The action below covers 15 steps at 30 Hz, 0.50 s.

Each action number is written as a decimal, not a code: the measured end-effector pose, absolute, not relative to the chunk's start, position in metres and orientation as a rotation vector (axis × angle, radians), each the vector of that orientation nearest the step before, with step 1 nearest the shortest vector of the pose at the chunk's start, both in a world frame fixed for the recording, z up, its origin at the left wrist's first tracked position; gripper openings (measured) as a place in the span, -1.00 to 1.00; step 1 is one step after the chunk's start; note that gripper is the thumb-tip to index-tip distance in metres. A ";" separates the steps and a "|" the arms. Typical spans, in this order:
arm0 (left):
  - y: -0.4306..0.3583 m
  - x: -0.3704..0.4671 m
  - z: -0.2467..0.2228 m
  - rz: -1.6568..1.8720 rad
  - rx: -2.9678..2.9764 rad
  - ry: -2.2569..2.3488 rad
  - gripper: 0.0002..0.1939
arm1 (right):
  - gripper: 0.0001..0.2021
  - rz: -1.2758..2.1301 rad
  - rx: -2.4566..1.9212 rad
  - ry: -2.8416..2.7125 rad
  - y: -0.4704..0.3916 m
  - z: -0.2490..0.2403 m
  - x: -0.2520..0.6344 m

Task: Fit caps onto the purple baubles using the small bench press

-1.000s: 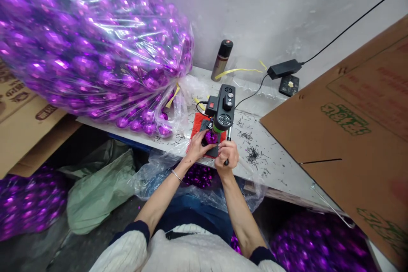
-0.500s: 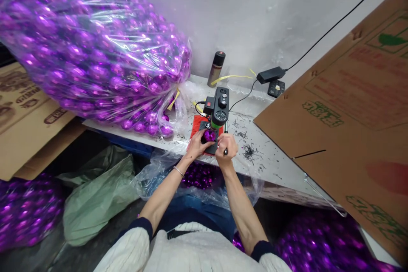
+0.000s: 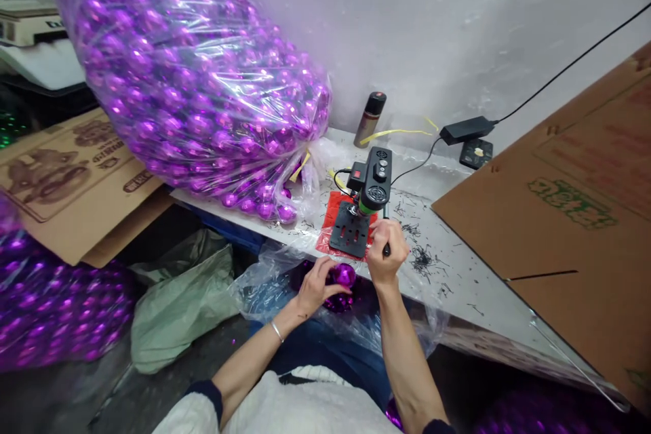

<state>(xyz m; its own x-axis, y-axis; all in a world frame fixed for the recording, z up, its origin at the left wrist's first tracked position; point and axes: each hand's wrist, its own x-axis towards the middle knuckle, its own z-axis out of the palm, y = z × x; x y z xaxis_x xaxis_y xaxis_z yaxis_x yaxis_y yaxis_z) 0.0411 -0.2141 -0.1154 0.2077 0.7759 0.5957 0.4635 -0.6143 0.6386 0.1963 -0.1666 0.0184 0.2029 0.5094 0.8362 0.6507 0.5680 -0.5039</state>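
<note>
A small black drill press (image 3: 375, 180) with a green ring stands on the table, its black base plate (image 3: 348, 233) lying over a red sheet (image 3: 325, 239). My right hand (image 3: 387, 249) is wrapped round the black lever handle at the press's right side. In front of the table edge, my left hand (image 3: 320, 286) has its thumb and fingers around a shiny purple ball (image 3: 344, 275), just above an open plastic bag (image 3: 269, 285) with purple balls inside. The base plate bears no ball.
A big clear bag of purple balls (image 3: 203, 102) leans at the left. Behind the press are a spray can (image 3: 370, 120) and a power adapter (image 3: 466, 129). Cardboard boxes (image 3: 559, 217) stand right; black shavings (image 3: 422, 258) litter the table.
My left hand has moved from the press's base plate toward me, over the open bag, with the purple ball. My right hand remains on the lever. The view has shifted left.
</note>
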 end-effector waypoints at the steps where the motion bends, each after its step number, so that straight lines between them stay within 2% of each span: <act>1: -0.200 0.037 -0.109 1.456 2.135 1.167 -0.40 | -0.72 -0.133 -1.056 -1.442 -0.166 0.018 0.196; 3: -0.161 0.025 -0.086 1.588 2.104 1.194 -0.43 | -0.72 -0.137 -1.055 -1.438 -0.166 0.019 0.196; 5: -0.113 0.006 -0.056 1.565 2.105 1.340 -0.41 | -0.72 -0.144 -1.056 -1.439 -0.167 0.020 0.195; 7: -0.067 -0.014 -0.028 1.375 2.034 1.657 -0.53 | -0.71 -0.157 -1.055 -1.445 -0.167 0.020 0.195; 11: -0.006 -0.041 -0.002 0.752 2.048 1.846 -0.78 | -0.71 -0.171 -1.063 -1.450 -0.168 0.019 0.195; 15: 0.013 -0.041 -0.011 0.681 2.024 1.777 -0.84 | -0.72 -0.181 -1.056 -1.472 -0.168 0.016 0.196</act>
